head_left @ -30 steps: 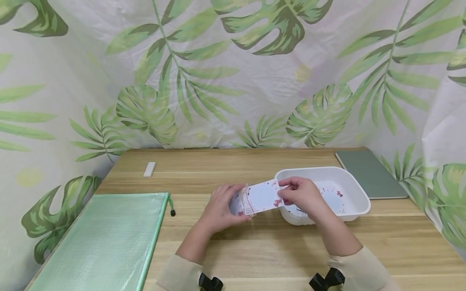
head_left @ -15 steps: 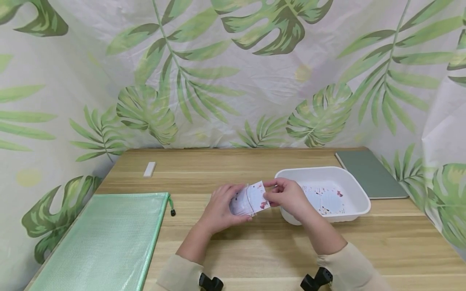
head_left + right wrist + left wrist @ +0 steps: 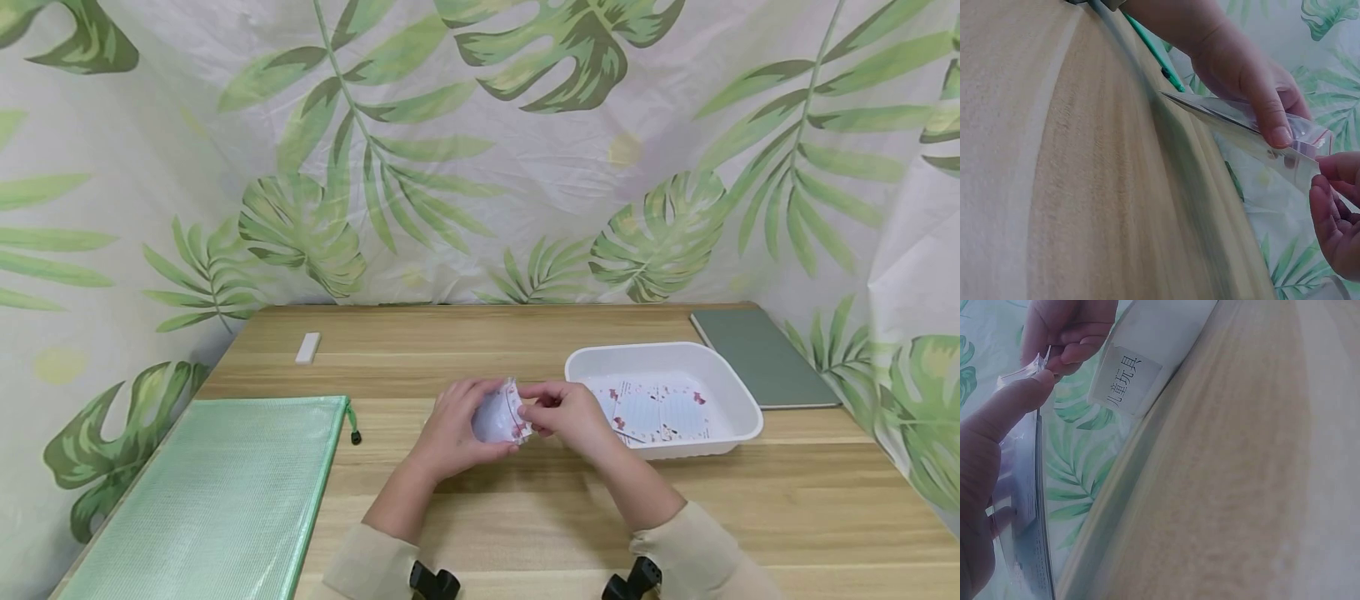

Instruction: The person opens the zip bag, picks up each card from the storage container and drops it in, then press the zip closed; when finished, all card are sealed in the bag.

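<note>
My left hand (image 3: 450, 429) grips a small clear zip bag (image 3: 491, 417) above the middle of the table, its thumb along the near side. Printed paper cards (image 3: 1022, 537) lie inside the bag. At the bag's mouth, the thumb and finger of my right hand (image 3: 566, 417) pinch the end of a white card (image 3: 1307, 170) with small red prints. Most of that card is within the bag. In the right wrist view a red seal line crosses the clear plastic (image 3: 1321, 136) near the opening.
Right of the hands stands a white plastic basin (image 3: 731, 400) with several printed cards (image 3: 660, 408) in it; a label (image 3: 1124, 378) is on its side. A grey-green notebook (image 3: 772, 358) lies behind. Left are a green mesh zip pouch (image 3: 210, 492) and a small white block (image 3: 308, 348).
My right hand has moved left toward my left hand, and the card has slid deeper into the bag. The left hand has stayed in place. More cards in the basin now show.
</note>
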Available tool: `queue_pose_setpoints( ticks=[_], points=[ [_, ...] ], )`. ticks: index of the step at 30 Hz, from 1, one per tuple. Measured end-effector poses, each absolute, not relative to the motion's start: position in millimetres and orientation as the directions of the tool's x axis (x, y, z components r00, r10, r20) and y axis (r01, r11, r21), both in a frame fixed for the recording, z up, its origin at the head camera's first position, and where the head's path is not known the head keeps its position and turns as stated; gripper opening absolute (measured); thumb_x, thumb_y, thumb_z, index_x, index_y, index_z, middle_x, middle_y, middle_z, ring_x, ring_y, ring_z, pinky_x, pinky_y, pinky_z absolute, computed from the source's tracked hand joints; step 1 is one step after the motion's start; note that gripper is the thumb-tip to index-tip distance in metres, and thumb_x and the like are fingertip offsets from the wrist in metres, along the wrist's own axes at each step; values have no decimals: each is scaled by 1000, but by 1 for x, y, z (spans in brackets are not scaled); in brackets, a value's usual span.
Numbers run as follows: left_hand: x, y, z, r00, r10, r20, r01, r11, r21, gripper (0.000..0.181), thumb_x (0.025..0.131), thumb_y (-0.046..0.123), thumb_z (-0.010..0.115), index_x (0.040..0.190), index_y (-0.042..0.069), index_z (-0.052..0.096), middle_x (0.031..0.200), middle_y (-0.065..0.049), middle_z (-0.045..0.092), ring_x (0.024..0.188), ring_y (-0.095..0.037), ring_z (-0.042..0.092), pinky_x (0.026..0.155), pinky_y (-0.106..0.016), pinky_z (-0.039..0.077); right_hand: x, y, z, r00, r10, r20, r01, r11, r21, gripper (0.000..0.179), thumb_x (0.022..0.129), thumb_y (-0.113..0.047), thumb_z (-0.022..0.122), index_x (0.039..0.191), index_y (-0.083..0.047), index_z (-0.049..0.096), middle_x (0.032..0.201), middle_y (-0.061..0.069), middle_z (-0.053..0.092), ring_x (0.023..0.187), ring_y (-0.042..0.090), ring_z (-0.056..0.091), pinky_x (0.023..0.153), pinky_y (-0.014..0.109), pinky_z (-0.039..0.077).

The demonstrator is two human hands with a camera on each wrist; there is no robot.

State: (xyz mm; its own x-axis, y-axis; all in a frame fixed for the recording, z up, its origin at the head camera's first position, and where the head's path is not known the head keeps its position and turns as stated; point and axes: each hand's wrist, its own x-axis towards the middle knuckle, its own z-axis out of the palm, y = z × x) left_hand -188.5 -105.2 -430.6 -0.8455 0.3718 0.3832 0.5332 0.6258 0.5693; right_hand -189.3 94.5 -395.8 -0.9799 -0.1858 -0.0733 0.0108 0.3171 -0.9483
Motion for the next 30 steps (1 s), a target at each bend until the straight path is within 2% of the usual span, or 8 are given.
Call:
queue_pose_setpoints(
  ticks=[8,15,20,23,27,30],
  points=[
    [-190,-105,-431,-838,370,402,544,624,561,81,64,40,87,133,11,58,127,-7,61,120,-26,53,99,-47,40,-189,86,-399,-983,-179,-31,-42,389,-920,26,81,-9,74,106,-2,74,62,-4,53,54,8,48,50,20,39],
    [-190,-105,-432,-841,364,400,539,623,566,81,63,40,87,133,10,58,127,-8,62,121,-28,53,100,-48,40,-188,88,-398,-982,-183,-37,-37,385,-922,26,83,-14,74,107,-5,75,65,-3,54,55,10,47,51,22,43],
    [-189,-105,-431,-852,351,388,522,630,576,84,63,41,87,135,10,56,128,-9,61,121,-29,53,100,-48,41,-191,105,-391,-987,-159,-23,-31,331,-943,28,88,-17,70,113,-2,71,74,-2,58,57,9,48,55,22,47],
    [-189,-105,-432,-851,349,392,523,630,574,86,62,42,87,136,10,55,128,-10,61,121,-30,53,100,-48,41,-196,121,-385,-990,-137,-15,-30,319,-947,30,91,-17,67,116,0,68,81,4,61,59,8,50,58,21,49],
    [-189,-105,-432,-854,337,395,518,614,596,89,61,41,87,137,9,55,128,-11,61,120,-30,53,100,-48,42,-205,145,-377,-994,-99,-38,-1,368,-930,36,94,-22,65,121,0,65,93,11,65,64,8,53,62,22,51],
    [-189,-105,-433,-864,315,393,503,587,635,89,61,39,88,137,9,54,129,-11,60,119,-29,53,98,-47,43,-213,164,-376,-995,-72,-65,28,425,-905,39,95,-26,63,125,-1,63,98,10,65,69,10,55,65,23,52]
  ],
)
